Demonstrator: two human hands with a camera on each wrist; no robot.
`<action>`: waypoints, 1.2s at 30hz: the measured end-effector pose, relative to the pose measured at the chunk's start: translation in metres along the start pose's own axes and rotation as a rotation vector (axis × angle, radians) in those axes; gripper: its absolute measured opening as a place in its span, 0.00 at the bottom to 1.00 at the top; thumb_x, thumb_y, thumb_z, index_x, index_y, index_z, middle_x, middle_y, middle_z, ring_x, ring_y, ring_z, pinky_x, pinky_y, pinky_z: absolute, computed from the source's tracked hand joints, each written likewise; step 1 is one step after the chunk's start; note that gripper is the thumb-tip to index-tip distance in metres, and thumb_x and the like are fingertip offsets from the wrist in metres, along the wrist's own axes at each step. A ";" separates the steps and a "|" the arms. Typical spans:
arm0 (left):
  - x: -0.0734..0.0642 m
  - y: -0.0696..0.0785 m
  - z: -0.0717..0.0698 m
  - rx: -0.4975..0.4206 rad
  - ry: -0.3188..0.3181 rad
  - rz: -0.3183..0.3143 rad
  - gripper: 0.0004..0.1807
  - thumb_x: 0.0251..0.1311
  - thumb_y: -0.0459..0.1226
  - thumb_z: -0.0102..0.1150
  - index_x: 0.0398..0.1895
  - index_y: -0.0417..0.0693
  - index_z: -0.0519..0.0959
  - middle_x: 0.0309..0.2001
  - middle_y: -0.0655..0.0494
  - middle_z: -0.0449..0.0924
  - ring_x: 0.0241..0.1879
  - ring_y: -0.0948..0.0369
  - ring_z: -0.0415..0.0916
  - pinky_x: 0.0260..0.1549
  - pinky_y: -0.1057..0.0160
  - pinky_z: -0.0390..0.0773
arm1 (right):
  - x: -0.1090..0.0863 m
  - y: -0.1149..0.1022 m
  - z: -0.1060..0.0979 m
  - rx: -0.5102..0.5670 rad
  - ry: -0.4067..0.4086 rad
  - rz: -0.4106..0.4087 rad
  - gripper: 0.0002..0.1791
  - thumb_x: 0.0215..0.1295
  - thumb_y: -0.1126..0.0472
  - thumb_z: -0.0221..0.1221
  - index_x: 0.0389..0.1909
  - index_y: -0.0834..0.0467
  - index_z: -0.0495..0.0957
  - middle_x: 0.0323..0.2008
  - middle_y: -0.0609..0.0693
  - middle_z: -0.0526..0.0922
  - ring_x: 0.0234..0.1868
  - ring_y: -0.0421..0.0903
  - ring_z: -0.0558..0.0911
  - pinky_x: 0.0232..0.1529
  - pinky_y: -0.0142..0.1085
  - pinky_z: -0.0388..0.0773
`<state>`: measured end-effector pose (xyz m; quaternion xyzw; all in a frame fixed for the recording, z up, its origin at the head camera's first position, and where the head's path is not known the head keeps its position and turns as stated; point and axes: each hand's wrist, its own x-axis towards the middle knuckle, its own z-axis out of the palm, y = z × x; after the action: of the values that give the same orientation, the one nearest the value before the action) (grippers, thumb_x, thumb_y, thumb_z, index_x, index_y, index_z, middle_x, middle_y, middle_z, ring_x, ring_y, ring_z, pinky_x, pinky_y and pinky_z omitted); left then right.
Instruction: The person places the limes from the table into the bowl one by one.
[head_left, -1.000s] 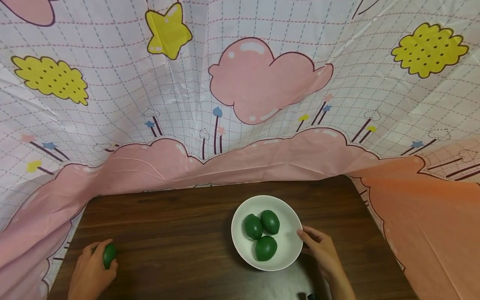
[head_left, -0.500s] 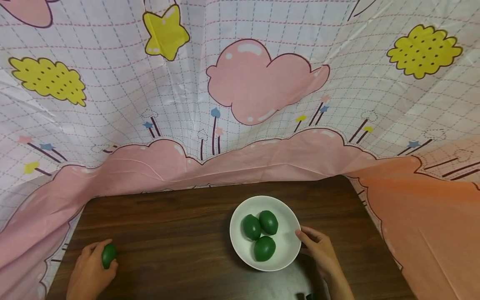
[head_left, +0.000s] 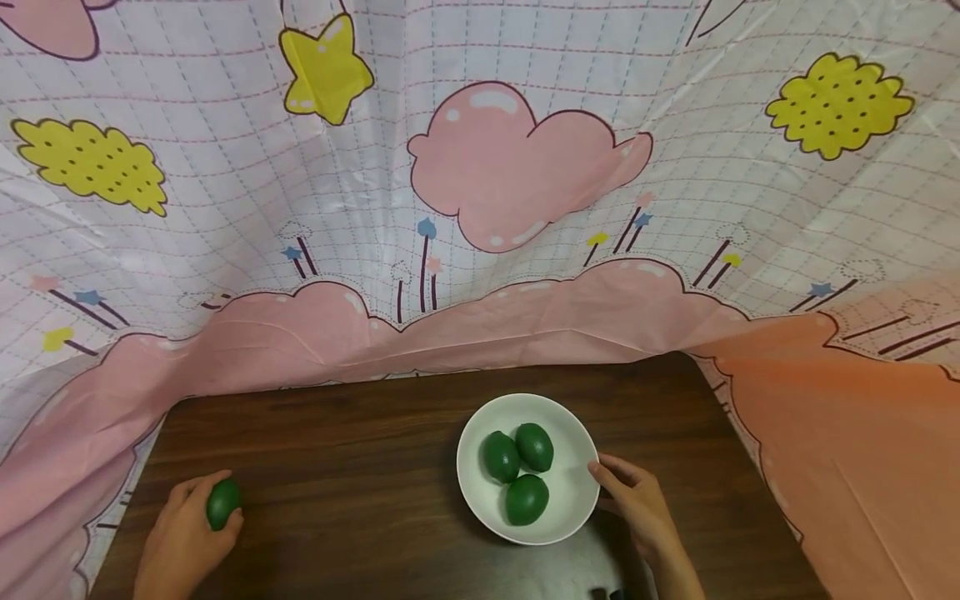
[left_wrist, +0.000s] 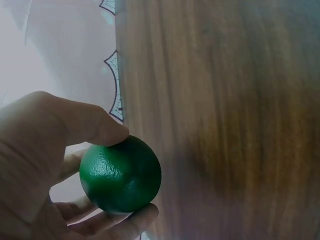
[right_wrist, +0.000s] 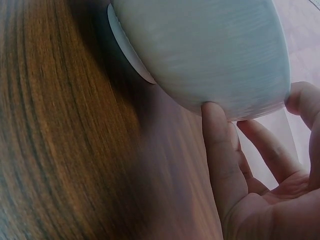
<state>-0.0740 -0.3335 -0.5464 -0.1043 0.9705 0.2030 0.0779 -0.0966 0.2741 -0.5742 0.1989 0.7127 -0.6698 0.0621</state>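
At the left end of the table, my left hand (head_left: 180, 537) grips a green lime (head_left: 223, 504). The left wrist view shows the thumb on one side of this lime (left_wrist: 121, 175) and fingers curled around the other. Right of the table's middle stands a white bowl (head_left: 572, 487). Three more limes lie in it: one at left (head_left: 500, 457), one at the back (head_left: 535, 447) and one at the front (head_left: 527, 500). My right hand (head_left: 641, 508) holds the bowl's right side, thumb at the rim and fingertips against the outer wall (right_wrist: 215, 60).
The dark wooden table (head_left: 337, 483) stretches between the left hand and the bowl. Behind it hangs a patterned curtain (head_left: 517, 175), which also drapes along both sides. A small dark object (head_left: 618, 594), partly cut off, shows at the bottom edge beside the right forearm.
My left hand has shifted slightly to the right with the lime in its grip. The right hand keeps its hold on the bowl, and the whole head view has drifted a little.
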 end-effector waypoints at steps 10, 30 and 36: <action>-0.002 0.014 -0.003 -0.048 0.029 0.027 0.38 0.64 0.42 0.68 0.75 0.40 0.67 0.67 0.20 0.63 0.46 0.35 0.81 0.29 0.51 0.81 | 0.000 0.000 -0.001 -0.005 -0.015 -0.005 0.26 0.73 0.57 0.67 0.65 0.70 0.79 0.52 0.52 0.89 0.45 0.40 0.89 0.45 0.42 0.91; -0.003 0.037 -0.006 -0.077 0.016 0.048 0.39 0.64 0.43 0.69 0.77 0.44 0.67 0.69 0.22 0.62 0.46 0.37 0.82 0.29 0.52 0.82 | 0.000 -0.001 0.000 0.013 -0.014 -0.013 0.27 0.73 0.57 0.67 0.65 0.71 0.79 0.50 0.53 0.89 0.43 0.41 0.90 0.43 0.41 0.91; -0.004 0.041 -0.006 -0.091 0.005 0.046 0.39 0.65 0.43 0.68 0.77 0.44 0.66 0.69 0.23 0.62 0.47 0.36 0.81 0.31 0.51 0.82 | -0.002 -0.001 0.000 -0.001 -0.015 -0.015 0.27 0.73 0.55 0.67 0.64 0.70 0.79 0.53 0.56 0.88 0.45 0.43 0.90 0.44 0.43 0.92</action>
<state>-0.0804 -0.2985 -0.5252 -0.0859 0.9626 0.2482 0.0660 -0.0954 0.2742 -0.5728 0.1887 0.7139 -0.6714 0.0624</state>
